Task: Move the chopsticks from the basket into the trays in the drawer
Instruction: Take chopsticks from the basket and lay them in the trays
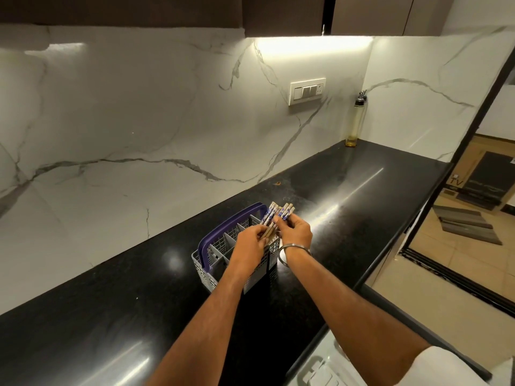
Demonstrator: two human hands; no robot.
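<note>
Both hands, left hand (250, 242) and right hand (295, 231), grip the chopsticks (274, 217) above the basket (211, 256).

A glossy black tabletop (348, 196) stretches away beyond and to the right of the hands. Behind it rises a white marble wall (125, 121) with grey veins. A switch plate (307, 91) sits on the wall above and beyond the hands. A tall clear oil bottle (354, 121) stands in the far right corner. Dark cabinets (278, 12) hang overhead.
</note>
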